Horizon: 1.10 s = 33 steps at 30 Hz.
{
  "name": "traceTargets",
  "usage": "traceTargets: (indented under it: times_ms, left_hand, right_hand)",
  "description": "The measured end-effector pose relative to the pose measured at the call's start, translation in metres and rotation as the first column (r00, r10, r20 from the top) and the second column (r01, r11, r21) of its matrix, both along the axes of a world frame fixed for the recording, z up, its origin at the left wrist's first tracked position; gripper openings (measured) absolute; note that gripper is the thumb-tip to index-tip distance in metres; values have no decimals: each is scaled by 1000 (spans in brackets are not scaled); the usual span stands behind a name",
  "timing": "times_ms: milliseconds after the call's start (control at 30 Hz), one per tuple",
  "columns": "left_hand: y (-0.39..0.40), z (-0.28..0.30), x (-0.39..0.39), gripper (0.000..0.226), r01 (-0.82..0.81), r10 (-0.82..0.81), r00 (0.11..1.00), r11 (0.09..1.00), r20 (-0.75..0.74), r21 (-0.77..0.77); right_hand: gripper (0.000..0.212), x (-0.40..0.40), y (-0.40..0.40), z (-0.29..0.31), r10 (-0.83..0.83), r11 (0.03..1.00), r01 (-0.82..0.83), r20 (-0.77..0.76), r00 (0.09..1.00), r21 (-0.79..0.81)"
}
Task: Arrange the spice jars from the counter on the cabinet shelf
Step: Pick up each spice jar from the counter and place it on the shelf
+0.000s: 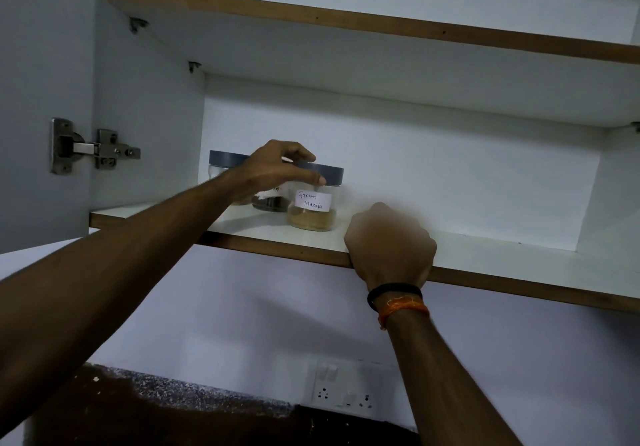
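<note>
Three clear jars with grey lids stand at the left end of the lower cabinet shelf (485, 258). The front one, labelled Garam Masala (313, 210), holds tan powder. My left hand (273, 168) grips this jar by its lid from the left. Behind it a jar with dark contents (270, 201) is mostly hidden by my hand, and a third jar (223, 165) stands against the left wall. My right hand (389, 241), blurred, is curled with its fingers over the shelf's front edge, to the right of the Garam Masala jar, holding no jar.
The upper shelf (346, 19) hangs overhead. The open cabinet door with its metal hinge (93, 149) is at the left. Below are the white wall, a switch and socket plate (346, 393) and a dark speckled counter (156, 407).
</note>
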<state>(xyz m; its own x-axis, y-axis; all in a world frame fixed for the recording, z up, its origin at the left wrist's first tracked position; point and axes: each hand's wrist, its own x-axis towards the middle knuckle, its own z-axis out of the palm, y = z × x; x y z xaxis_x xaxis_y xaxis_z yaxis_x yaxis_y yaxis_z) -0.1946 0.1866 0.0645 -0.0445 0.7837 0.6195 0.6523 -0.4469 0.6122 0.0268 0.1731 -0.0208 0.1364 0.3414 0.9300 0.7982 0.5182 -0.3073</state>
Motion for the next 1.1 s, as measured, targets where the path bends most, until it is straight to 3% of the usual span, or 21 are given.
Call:
traceTargets:
  times_ms: [100, 167, 300, 433, 567, 1100]
  left_hand:
    - [8, 12, -7, 26, -29, 41, 972, 998, -230, 54]
    - [14, 17, -9, 26, -57, 78, 939, 996, -335, 73]
    - [29, 24, -13, 42, -98, 113, 885, 994, -452, 56]
    - [44, 26, -16, 40, -139, 155, 835, 988, -527, 71]
    - [55, 25, -18, 28, -181, 196, 804, 980, -561, 83]
    - [65, 19, -16, 29, -219, 223, 799, 973, -559, 75]
  right_hand:
    - [33, -1, -1, 0, 0, 1000, 1, -9, 1000, 17]
    - [31, 0, -1, -1, 5, 1000, -5, -7, 1000, 9]
    - [27, 0, 0, -2, 4, 1000, -4, -5, 1000, -3]
    - [28, -1, -2, -1, 30, 999, -29, -35, 999, 43]
    - [27, -1, -3, -1, 46, 997, -44, -34, 998, 58]
    - [25, -1, 0, -3, 33, 994, -30, -29, 999, 109]
